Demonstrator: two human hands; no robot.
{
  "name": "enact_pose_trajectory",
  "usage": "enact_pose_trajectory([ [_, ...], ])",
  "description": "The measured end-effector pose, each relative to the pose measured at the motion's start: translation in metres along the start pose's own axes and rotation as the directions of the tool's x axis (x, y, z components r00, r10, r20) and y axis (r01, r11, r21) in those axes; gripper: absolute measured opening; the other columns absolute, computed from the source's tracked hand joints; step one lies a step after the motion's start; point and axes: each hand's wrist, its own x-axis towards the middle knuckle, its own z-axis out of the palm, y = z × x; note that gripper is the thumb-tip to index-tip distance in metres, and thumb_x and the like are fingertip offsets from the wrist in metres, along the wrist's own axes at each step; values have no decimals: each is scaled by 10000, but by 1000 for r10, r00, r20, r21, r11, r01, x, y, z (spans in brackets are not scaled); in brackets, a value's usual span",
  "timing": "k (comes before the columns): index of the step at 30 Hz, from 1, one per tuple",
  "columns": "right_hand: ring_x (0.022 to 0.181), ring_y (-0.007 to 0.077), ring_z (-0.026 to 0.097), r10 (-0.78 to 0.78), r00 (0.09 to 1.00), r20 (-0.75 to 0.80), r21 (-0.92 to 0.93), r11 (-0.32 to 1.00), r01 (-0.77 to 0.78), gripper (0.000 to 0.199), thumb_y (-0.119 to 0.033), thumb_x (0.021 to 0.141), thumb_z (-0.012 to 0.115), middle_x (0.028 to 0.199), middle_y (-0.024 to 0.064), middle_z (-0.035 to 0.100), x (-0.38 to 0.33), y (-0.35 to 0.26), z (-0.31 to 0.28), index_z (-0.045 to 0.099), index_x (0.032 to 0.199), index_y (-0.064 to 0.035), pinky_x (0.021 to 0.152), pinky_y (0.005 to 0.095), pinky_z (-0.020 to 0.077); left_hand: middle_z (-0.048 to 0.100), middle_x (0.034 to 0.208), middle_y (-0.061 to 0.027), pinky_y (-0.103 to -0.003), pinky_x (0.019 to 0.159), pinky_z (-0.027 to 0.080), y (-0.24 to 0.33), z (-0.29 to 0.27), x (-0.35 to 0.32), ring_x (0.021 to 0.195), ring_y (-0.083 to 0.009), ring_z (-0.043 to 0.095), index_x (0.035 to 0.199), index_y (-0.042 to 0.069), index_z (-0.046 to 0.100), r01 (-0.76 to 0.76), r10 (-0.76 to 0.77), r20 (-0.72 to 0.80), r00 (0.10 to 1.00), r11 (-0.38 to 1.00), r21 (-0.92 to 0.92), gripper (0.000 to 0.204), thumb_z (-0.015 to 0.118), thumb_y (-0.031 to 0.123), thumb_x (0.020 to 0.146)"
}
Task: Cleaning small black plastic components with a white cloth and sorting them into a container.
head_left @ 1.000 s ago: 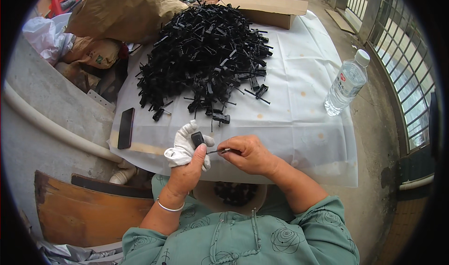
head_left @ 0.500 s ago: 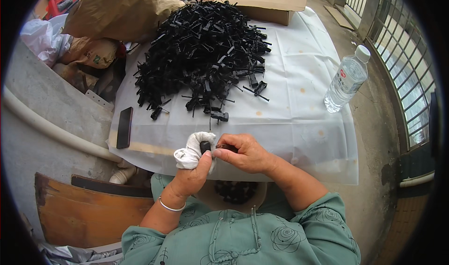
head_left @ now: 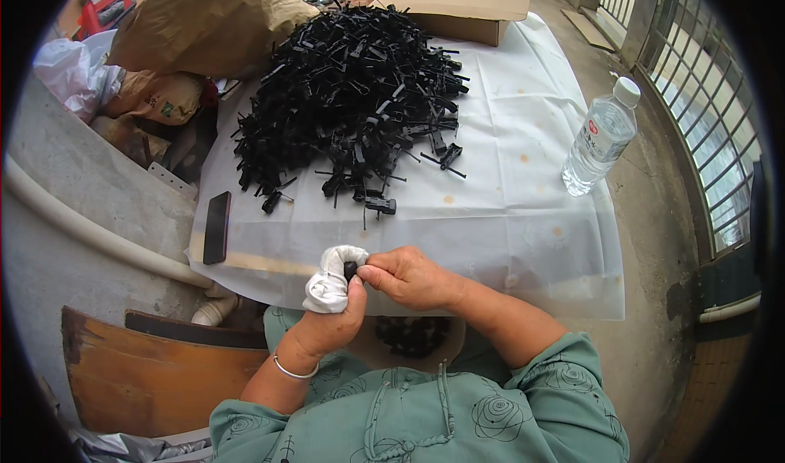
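My left hand (head_left: 337, 322), its fingers wrapped in a white cloth (head_left: 329, 285), grips a small black plastic part (head_left: 351, 270) under the thumb. Closed in a pinch, my right hand (head_left: 410, 276) presses up against that part; whatever its fingers hold is hidden. Just beyond the hands, a big heap of black plastic parts with thin stems (head_left: 352, 103) covers the middle of the table. One loose black part (head_left: 380, 206) lies at the heap's near edge. In my lap, partly under the table edge, sits a pale bowl (head_left: 448, 350) with several black pieces in it.
A white sheet (head_left: 523, 242) covers the table. A phone (head_left: 217, 227) lies at its left edge, a clear water bottle (head_left: 601, 140) stands at the right. Behind are a cardboard box (head_left: 458, 25) and a brown paper bag (head_left: 204, 21). A barred gate (head_left: 703, 103) is far right.
Both hands have shifted slightly to the left and down. The right fingers have turned, and the dark thing seen in them before no longer shows.
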Motion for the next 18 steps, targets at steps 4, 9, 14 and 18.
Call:
enact_pose_trajectory([
  [4, 564, 274, 543, -25, 999, -24, -292, 956, 17, 233, -240, 861, 559, 632, 136, 565, 11, 10, -23, 578, 834, -9, 539, 346, 436, 571, 981, -151, -310, 792, 450, 13, -20, 0, 852, -233, 571, 1129, -13, 483, 53, -94, 302, 949, 989, 141, 337, 548, 128, 829],
  [9, 698, 309, 608, 20, 947, -320, -735, 626, -262, 285, -204, 781, 612, 757, 133, 614, 26, 27, -24, 540, 1008, -47, 594, 400, 478, 619, 973, -77, -255, 658, 490, -18, -28, -1, 745, -143, 605, 1208, 22, 482, 12, -43, 329, 943, 995, 95, 350, 503, 191, 903],
  [14, 655, 278, 591, -204, 971, -126, -734, 678, 47, 252, -165, 770, 605, 716, 80, 576, 10, 21, -20, 556, 996, -67, 560, 384, 466, 617, 947, -93, -238, 588, 479, -30, -26, 6, 710, -112, 596, 1050, 35, 562, 488, -504, 76, 860, 771, -410, 241, 410, 188, 942],
  [18, 565, 199, 542, -465, 885, 41, -805, 509, 304, 356, -95, 686, 629, 643, 24, 500, 1, 9, -11, 571, 1037, -96, 514, 311, 452, 598, 868, -24, -182, 476, 388, -29, -15, 12, 592, -48, 509, 1020, 35, 560, 508, -542, 231, 808, 444, -738, 174, 490, 152, 913],
])
